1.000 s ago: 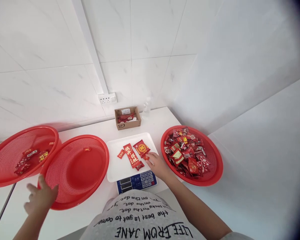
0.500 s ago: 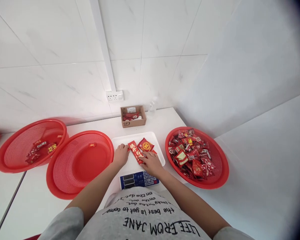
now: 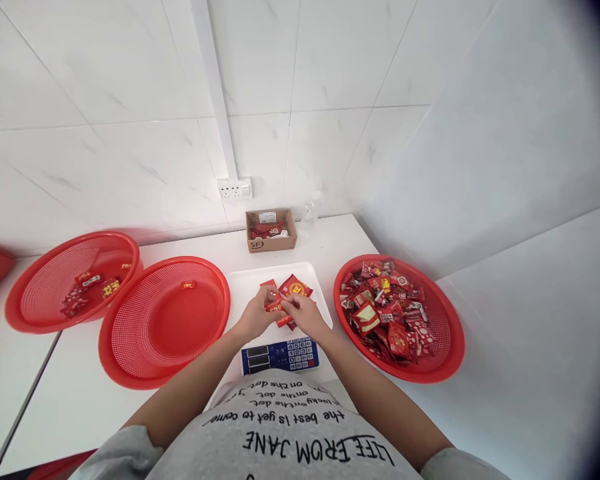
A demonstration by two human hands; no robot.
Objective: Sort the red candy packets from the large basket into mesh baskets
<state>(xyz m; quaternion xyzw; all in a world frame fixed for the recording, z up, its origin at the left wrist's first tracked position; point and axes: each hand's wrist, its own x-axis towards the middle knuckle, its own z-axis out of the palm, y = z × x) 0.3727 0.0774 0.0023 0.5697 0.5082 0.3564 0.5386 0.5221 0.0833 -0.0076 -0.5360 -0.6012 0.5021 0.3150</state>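
Table carries it all; tray is straight ahead of me, prob. so both hands get there easily. Full basket sits R of tray, its pile handy for my R side, I'd guess. Mid basket is just L of tray w/ one mini packet showing; left basket is further L of tray w/ a few packets. Scale pokes out under tray's near edge, keys toward me, prob. so they stay uncovered. Box is behind tray, as is bottle, prob. parked out of the way.

My L hand & R hand nearly meet over tray, fingers narrow, red packet btwn. Can't tell if either grip is closed on it or just over it. Wang packet lies on tray just past R hand; wrapper shows btwn hands, partly hidden.

Writing: shirt says LIFE FROM JANE, "the best is yet to come". Scale has no. keys. Box: SF. Wang packet: 旺 in a round badge. Pile labels too small.
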